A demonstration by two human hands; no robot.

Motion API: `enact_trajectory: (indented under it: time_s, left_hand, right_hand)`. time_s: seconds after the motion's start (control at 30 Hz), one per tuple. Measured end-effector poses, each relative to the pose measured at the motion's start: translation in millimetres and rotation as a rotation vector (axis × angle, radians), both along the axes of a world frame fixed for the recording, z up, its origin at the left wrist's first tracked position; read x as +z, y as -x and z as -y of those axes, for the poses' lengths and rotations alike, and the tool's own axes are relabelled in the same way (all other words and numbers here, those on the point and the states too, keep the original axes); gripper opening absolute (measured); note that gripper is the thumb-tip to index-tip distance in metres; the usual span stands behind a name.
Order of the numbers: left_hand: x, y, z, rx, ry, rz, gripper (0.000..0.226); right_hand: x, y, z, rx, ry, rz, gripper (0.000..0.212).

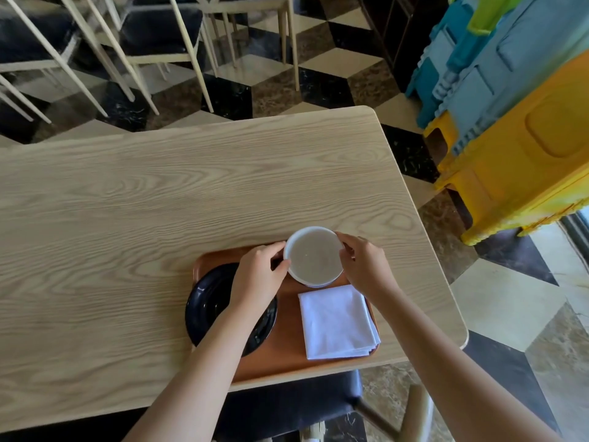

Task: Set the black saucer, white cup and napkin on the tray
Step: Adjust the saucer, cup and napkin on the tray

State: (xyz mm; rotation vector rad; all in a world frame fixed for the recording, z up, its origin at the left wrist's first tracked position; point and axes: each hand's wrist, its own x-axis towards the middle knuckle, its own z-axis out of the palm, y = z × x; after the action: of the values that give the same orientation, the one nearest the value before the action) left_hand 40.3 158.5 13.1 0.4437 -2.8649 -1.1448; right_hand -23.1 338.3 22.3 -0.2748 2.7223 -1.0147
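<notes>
Taking the tray (287,362) as the landmark, it sits at the near edge of the wooden table (127,193), with a dark chair seat (287,406) tucked just below it. On the tray's near right lies the napkin (338,322), a folded white square, soft and light, best pinched at a corner or lifted flat so the folds hold. On the tray's left is the black saucer (207,301), its rim hanging slightly past the tray's left edge; it looks glossy, stiff and breakable, so the rim is the place to take it. At the tray's far side the 2 hands meet around the white cup (314,256): the left hand (258,275) curls its fingers against the left wall, the right hand (360,266) pinches the right rim. I cannot tell whether the cup rests on the tray or is just above it. It is filled nearly to the brim with pale liquid, so I judge it heavy, easily spilled and best kept level. Beyond the table stand chairs (153,36) and coloured plastic stools (516,116).
</notes>
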Motion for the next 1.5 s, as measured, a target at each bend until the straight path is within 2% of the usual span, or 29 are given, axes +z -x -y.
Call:
enact_trajectory:
  time_s: [0.1,0.23,0.3,0.37,0.47,0.57,0.63,0.77,0.97,1.07,1.3,1.5]
  left_hand:
    - [4,-1,-1,-0.019,-0.018,0.004,0.032]
    - [11,-16,-9,0.017,0.059,-0.028,0.046]
    - [14,-35,-18,-0.02,0.189,-0.203,0.042]
    - [8,-62,-34,-0.188,0.3,-0.303,0.04]
    - [-15,-106,-59,-0.471,0.454,-0.142,0.048]
    - [-31,-127,-70,-0.548,0.517,0.079,0.053]
    - [-32,-128,-71,-0.547,0.527,0.138,0.054]
    - [-31,-129,-66,-0.577,0.538,0.157,0.055]
    - [-29,-134,-59,-0.563,0.546,0.178,0.056]
    - [-29,-138,-53,-0.557,0.54,0.182,0.056]
    - [-33,-140,-48,-0.539,0.527,0.145,0.056]
    - [-27,-138,-52,-0.566,0.515,0.219,0.056]
  right_hand:
    - [0,-1,-1,0.001,0.013,0.004,0.039]
    - [0,-18,-14,-0.024,0.063,0.025,0.037]
    - [-3,-39,-29,0.031,-0.03,-0.153,0.035]
    - [-12,-61,-48,0.2,-0.177,-0.349,0.042]
    - [-30,-87,-73,0.476,-0.391,-0.373,0.053]
    - [-42,-100,-83,0.518,-0.508,-0.313,0.053]
    - [-45,-103,-83,0.505,-0.55,-0.272,0.057]
    - [-45,-106,-77,0.486,-0.563,-0.246,0.063]
    - [-44,-110,-65,0.477,-0.511,-0.247,0.06]
    - [-41,-113,-58,0.495,-0.521,-0.248,0.049]
    - [-52,-116,-55,0.465,-0.513,-0.28,0.05]
    - [-41,-116,-53,0.486,-0.535,-0.226,0.051]
